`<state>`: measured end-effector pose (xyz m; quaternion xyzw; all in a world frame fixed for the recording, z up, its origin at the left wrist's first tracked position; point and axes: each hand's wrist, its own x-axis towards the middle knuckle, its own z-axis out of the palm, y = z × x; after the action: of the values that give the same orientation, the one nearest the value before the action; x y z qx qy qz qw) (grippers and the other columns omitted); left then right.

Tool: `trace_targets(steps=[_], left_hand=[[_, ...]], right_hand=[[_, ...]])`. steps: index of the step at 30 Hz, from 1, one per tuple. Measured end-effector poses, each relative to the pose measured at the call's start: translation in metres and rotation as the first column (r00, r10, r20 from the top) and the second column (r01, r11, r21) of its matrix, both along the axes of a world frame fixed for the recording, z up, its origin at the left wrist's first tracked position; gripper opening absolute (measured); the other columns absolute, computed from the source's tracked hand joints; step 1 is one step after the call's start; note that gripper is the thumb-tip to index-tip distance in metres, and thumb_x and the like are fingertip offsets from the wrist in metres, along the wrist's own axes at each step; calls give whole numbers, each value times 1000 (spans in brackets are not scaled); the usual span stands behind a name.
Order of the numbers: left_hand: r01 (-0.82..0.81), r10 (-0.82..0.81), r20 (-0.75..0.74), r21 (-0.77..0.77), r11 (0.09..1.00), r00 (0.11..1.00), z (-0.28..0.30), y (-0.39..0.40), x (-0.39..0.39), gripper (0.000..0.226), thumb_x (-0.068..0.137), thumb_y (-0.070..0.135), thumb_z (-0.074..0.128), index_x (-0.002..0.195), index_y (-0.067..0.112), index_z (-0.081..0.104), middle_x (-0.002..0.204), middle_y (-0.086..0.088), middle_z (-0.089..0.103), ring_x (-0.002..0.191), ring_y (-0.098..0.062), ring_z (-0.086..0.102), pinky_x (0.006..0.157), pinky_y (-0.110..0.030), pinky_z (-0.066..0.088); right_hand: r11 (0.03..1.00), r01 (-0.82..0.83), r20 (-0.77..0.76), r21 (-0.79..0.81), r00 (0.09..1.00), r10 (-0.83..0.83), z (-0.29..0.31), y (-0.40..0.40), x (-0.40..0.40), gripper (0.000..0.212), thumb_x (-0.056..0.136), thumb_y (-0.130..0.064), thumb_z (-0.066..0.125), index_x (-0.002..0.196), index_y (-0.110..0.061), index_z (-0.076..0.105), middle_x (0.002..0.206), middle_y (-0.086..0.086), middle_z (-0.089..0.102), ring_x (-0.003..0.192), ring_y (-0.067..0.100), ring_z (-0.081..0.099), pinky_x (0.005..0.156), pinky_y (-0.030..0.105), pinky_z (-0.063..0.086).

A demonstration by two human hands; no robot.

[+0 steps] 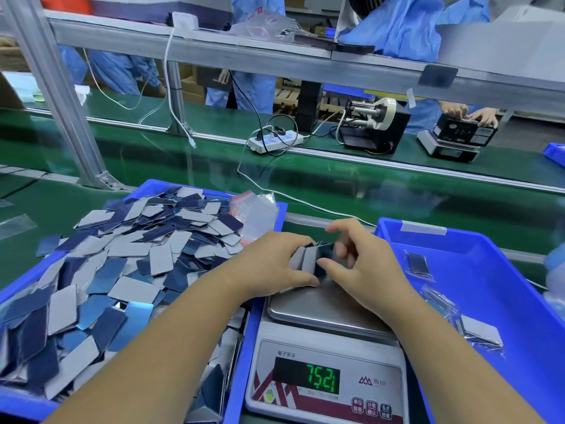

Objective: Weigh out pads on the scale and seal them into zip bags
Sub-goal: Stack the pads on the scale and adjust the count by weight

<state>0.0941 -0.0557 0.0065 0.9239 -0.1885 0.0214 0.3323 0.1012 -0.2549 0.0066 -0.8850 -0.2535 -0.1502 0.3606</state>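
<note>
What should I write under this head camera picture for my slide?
Both hands, left and right, hold a stack of pads over a scale reading 75.21, between two blue trays.

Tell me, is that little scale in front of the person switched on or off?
On. The scale shows lit green digits that look like 75.21 on its display, while both hands hold a stack of pads over its steel pan.

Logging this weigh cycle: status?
Left hand and right hand both grip pad stack over scale. Display lit. Nothing blocking.
</note>
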Motion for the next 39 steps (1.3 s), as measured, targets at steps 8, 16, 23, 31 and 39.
trace_targets(steps=[8, 16, 23, 31, 39], left_hand=[[63, -62, -36, 9, 998, 997, 6, 1, -5, 31, 87, 19, 62, 117, 22, 64, 98, 5, 67, 89, -9, 54, 78, -23, 44], [60, -60, -6, -43, 997, 998, 4, 2, -3, 21, 91, 34, 67, 79, 21, 57, 65, 16, 53, 60, -5, 44, 56, -19, 36], [42, -41, 18, -56, 998, 999, 3, 0, -2, 24, 89, 40, 72, 86, 18, 65, 60, 11, 52, 59, -4, 43, 54, -18, 34], [51, -61, -82, -119, 992, 995, 6, 2, -3, 18, 93, 29, 68, 76, 29, 61, 63, 18, 57, 58, -1, 47, 55, -15, 38], [47, -67, -112, -175, 984, 991, 4, 2, -3, 3, 88, 31, 74, 86, 31, 71, 70, 16, 67, 60, 3, 54, 55, -12, 41]], right_hand=[[1000, 9, 28, 8, 1000, -9, 1, -5, 6, 36, 73, -4, 83, 101, -24, 70, 79, -14, 55, 67, 10, 53, 69, 14, 41], [994, -41, 9, 106, 999, 40, -2, -4, 6, 46, 75, -1, 82, 97, -39, 67, 97, -9, 57, 67, 14, 60, 65, 16, 48], [994, -106, 111, 39, 989, 101, -7, -5, 8, 43, 81, -2, 78, 111, -32, 75, 91, -16, 53, 61, 8, 51, 64, 11, 41], [983, -46, 9, 179, 999, 45, -2, -6, 7, 40, 83, -5, 78, 90, -44, 69, 87, -9, 61, 56, 7, 60, 60, 9, 43], [999, 48, -63, 22, 997, -47, 2, -14, 8, 22, 77, -18, 83, 77, -35, 68, 84, -11, 61, 67, 11, 56, 63, 13, 41]])
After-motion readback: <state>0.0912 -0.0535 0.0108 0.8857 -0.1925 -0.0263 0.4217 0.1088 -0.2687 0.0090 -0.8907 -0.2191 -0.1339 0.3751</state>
